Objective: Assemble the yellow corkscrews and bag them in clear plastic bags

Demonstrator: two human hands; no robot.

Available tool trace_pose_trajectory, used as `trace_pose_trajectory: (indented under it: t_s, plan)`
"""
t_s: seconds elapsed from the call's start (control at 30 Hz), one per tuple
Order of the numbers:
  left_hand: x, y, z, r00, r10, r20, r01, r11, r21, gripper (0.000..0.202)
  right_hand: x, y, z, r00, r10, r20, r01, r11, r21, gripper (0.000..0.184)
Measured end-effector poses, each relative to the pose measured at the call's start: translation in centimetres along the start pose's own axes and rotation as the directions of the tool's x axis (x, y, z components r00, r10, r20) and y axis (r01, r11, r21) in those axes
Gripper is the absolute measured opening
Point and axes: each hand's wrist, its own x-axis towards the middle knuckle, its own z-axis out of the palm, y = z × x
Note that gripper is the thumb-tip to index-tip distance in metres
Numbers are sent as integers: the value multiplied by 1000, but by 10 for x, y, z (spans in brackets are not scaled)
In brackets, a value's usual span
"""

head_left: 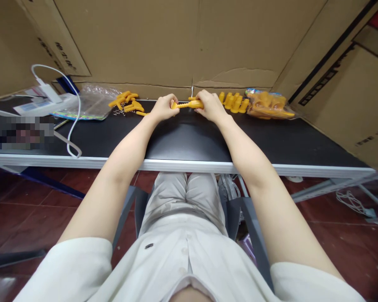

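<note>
Over the back of the black table, my left hand (164,107) is closed, pinching the left end of a yellow corkscrew (183,105) with a thin twisted shaft. My right hand (211,105) is closed around a yellow ribbed sleeve (194,104) at the shaft's right end. The two parts lie in one line, nearly level; how deep the shaft sits in the sleeve I cannot tell. Left of my hands lies a pile of yellow-handled corkscrews (132,105) with metal spirals. To the right stand several yellow sleeves (236,102).
A clear bag of yellow parts (269,104) lies at the right. Clear plastic packaging (93,105) and a white charger (50,92) with a looping cable are on the left. Cardboard walls (189,42) close off the table's back. The metal front edge (189,165) runs before my lap.
</note>
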Motion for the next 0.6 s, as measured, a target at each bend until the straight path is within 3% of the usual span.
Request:
trace_pose_trajectory:
  t_s: [0.17, 0.6]
  plan:
    - [-1, 2, 0, 1000, -2, 1, 2, 1000, 7, 41, 1, 4, 3, 998, -57, -5, 56, 989, -139, 32]
    - [1, -4, 1, 999, 44, -5, -44, 998, 48, 47, 2, 8, 8, 997, -72, 21, 74, 989, -131, 39]
